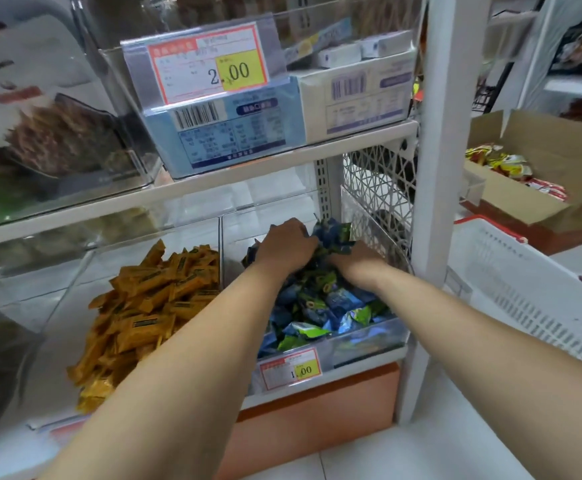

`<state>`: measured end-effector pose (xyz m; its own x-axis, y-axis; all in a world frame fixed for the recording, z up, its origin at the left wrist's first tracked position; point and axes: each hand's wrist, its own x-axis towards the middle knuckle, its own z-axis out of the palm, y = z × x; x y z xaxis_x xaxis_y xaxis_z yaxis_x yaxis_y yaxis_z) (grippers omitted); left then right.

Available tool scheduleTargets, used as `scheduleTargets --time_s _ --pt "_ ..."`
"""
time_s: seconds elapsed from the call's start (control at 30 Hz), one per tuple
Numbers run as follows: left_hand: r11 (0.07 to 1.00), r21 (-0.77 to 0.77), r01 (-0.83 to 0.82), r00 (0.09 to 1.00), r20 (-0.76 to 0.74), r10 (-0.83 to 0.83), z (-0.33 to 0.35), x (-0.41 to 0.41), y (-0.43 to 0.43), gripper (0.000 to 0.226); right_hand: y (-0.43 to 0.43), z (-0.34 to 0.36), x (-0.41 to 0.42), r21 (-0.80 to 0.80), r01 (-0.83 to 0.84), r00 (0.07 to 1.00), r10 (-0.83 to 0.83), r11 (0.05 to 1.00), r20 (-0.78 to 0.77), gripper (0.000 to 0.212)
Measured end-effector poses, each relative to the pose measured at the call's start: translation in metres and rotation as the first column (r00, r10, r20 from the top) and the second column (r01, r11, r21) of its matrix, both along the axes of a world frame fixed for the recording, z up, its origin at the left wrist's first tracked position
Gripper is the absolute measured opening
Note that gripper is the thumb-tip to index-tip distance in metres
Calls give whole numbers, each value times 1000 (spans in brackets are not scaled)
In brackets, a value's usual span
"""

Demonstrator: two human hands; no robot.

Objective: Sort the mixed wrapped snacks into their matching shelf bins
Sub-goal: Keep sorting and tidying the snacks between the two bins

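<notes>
Both my arms reach into the clear right-hand bin [369, 336] on the lower shelf, which holds a heap of blue and green wrapped snacks [320, 306]. My left hand [288, 245] and my right hand [355, 263] together grip a bunch of blue and green wrapped snacks [334, 233] at the back of that bin, fingers curled round the wrappers. The clear bin to the left holds a pile of orange wrapped snacks [144, 306].
A price tag reading 1.00 [291, 368] hangs on the bin front. Above, a shelf carries blue and white boxes [227, 133] behind a 2.00 tag. A white plastic basket [525, 289] and a cardboard box of red-yellow packets [525, 168] sit to the right.
</notes>
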<state>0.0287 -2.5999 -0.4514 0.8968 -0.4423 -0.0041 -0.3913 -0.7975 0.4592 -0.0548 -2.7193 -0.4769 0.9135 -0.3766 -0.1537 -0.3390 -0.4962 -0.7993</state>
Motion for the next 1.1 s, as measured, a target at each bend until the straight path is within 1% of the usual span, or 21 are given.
scheduleTargets --time_s 0.03,0.07,0.13,0.17,0.23,0.3,0.33,0.4,0.43,0.5,0.57,0.63,0.67,0.73,0.77,0.87,0.93,0.97,1.0,1.07,1.1 --pt "998 56 -7 1000 29 5 -5 7 -4 35 0 -2 4 27 -13 1000 13 1000 -9 24" --pt "991 134 -14 995 100 0 -9 14 -7 37 -1 -3 8 58 -26 999 28 998 -30 32" --pt "970 241 -27 970 241 -33 -15 28 -11 41 -7 -7 16 108 -19 995 30 994 -98 55" --pt "969 245 -18 973 228 -39 -17 35 -13 46 -9 -7 20 122 -16 992 31 992 -124 57" --pt "973 229 -9 997 72 -8 -21 48 -16 62 -15 -10 27 180 -21 990 45 983 -133 51" --pt "969 247 -5 997 -68 22 -25 57 -18 76 -17 -11 32 330 13 995 21 944 -97 45" --pt "969 247 0 992 -119 31 -28 62 -19 78 -17 -11 33 412 30 998 -2 911 -68 37" --pt "980 200 9 973 -227 37 -31 66 -21 81 -15 -8 33 530 69 998 -63 845 -30 22" --pt "984 176 11 961 -272 38 -32 67 -22 85 -14 -5 32 572 88 995 -96 815 -15 20" --pt "993 121 3 938 -346 40 -32 66 -21 93 -12 -2 30 653 101 988 -155 751 26 23" --pt "999 42 -20 905 -423 36 -31 63 -21 96 -9 -3 27 719 76 982 -178 691 67 24" --pt "998 -45 -42 865 -502 13 -31 60 -21 97 -7 -5 27 746 28 980 -164 666 110 25" --pt "994 -91 -57 833 -554 -3 -30 59 -21 96 -6 -5 28 757 3 978 -160 653 135 26" --pt "981 -176 -85 771 -635 -47 -31 59 -22 87 -7 -6 29 772 -13 973 -169 636 155 32" --pt "973 -210 -93 766 -639 -65 -31 58 -21 79 -8 -6 28 770 -18 972 -167 638 162 38" --pt "933 -335 -131 802 -590 -99 -25 56 -15 55 -8 -4 23 771 -64 967 -152 634 206 51" --pt "890 -405 -211 783 -615 -94 -13 52 -9 51 -7 -1 24 758 -50 949 -206 650 239 55" --pt "872 -421 -248 787 -613 -72 -5 48 -6 51 -5 3 23 758 -37 937 -242 652 254 56" --pt "862 -433 -263 812 -582 -44 2 46 -3 52 -4 8 22 760 -38 928 -259 649 267 51" --pt "860 -464 -214 885 -465 -31 12 39 4 50 -3 15 17 751 -52 939 -224 658 261 41" --pt "863 -480 -157 911 -408 -61 16 34 9 46 -3 18 13 738 -52 951 -192 673 242 41"
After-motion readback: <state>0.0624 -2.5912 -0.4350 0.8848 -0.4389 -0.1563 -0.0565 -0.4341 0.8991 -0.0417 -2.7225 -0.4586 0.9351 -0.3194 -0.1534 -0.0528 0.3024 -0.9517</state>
